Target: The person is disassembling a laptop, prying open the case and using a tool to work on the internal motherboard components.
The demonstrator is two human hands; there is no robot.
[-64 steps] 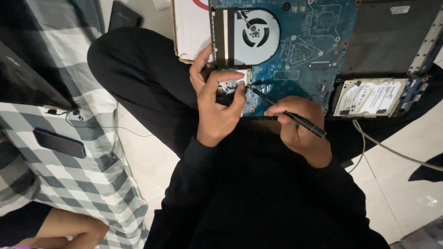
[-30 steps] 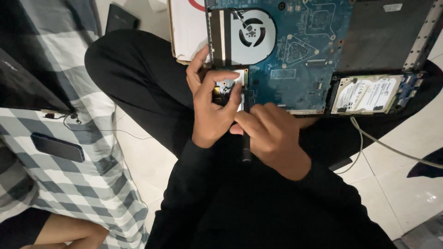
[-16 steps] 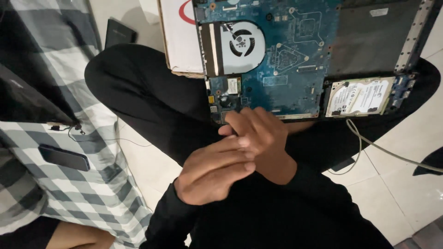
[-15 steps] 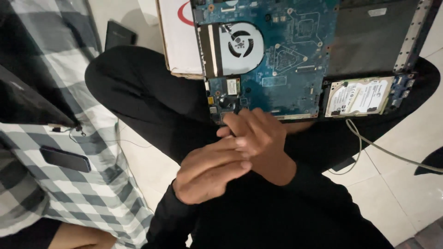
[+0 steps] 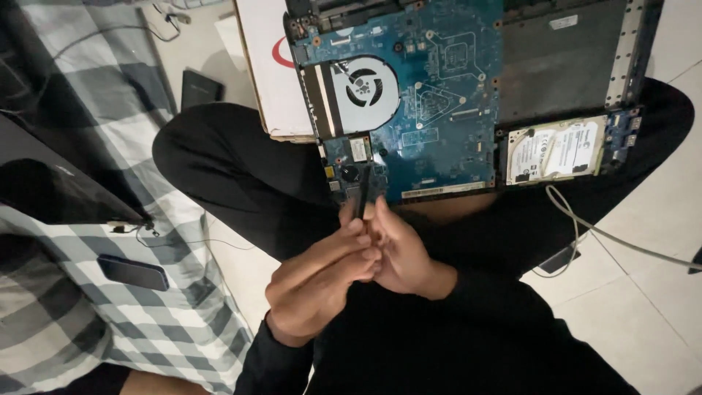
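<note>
An opened laptop base lies across my lap, showing a blue circuit board (image 5: 439, 95), a round cooling fan (image 5: 363, 89) and a silver hard drive (image 5: 559, 148). My hands meet just below the board's near edge. A slim dark screwdriver (image 5: 360, 199) stands up between their fingertips, its upper end over the board's lower left corner. My left hand (image 5: 318, 281) reaches in from the lower left, its fingers pinched at the tool's shaft. My right hand (image 5: 401, 252) curls around the tool from the right. The lower part of the tool is hidden by the fingers.
A white cardboard box (image 5: 269, 80) lies under the laptop's left side. A grey cable (image 5: 621, 241) runs over the tiled floor at the right. On the left is a checked cloth (image 5: 183, 322) with a dark phone (image 5: 135, 272) and a black laptop lid (image 5: 51, 190).
My left hand left the small part on the board and came down to my right hand. Both hands now hold the screwdriver upright together; the view shifted so the laptop sits higher.
</note>
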